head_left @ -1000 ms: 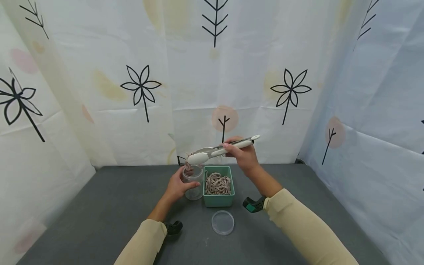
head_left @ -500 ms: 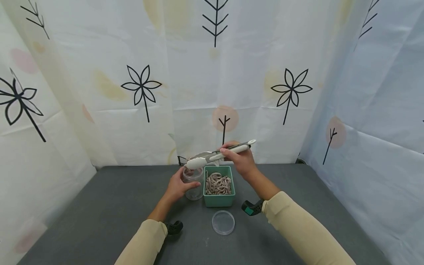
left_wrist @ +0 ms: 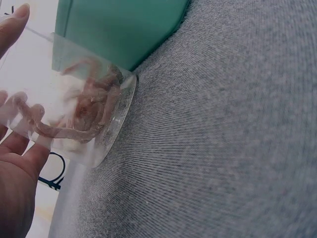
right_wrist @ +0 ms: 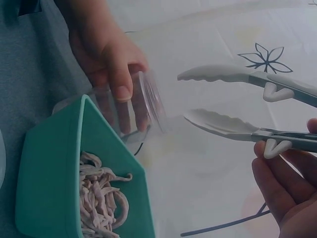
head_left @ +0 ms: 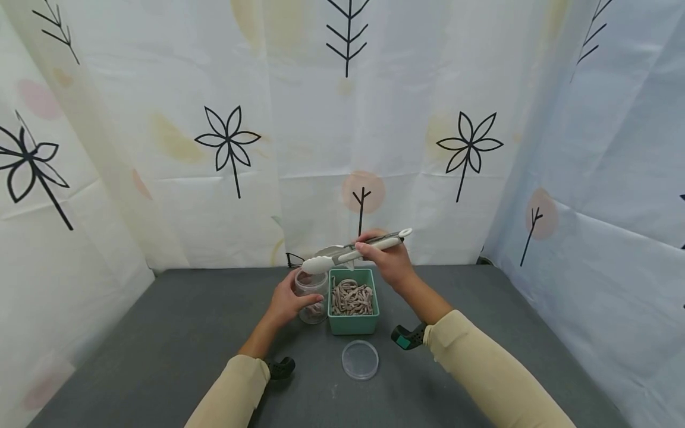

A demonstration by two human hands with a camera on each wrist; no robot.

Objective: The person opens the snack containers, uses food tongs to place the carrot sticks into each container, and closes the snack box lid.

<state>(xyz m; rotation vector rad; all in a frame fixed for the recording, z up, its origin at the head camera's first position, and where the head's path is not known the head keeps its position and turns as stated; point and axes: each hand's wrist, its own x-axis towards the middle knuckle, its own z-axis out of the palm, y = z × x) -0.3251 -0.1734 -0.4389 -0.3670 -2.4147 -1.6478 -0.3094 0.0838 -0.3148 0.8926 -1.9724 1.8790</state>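
My left hand (head_left: 283, 302) grips a clear plastic jar (head_left: 310, 286) around its side, and the jar stands on the table. In the left wrist view, pinkish-grey rope-like strips (left_wrist: 91, 106) lie inside it, mostly near the bottom. My right hand (head_left: 392, 258) holds white-and-grey kitchen tongs (head_left: 334, 257) over the jar's mouth. Seen from the right wrist, the tongs' two heads stand apart with nothing between them. Touching or very near the jar's right side is a green box (head_left: 353, 325), which holds a heap of similar strips (right_wrist: 101, 198).
A round clear lid (head_left: 360, 359) lies flat on the dark grey table (head_left: 176, 345) in front of the box. Patterned white cloth (head_left: 396, 119) hangs behind the table and along both sides.
The tongs have come down slightly toward the jar's mouth. Strips that hung from them a second ago have been let go and now lie in the jar. My left hand stays put.
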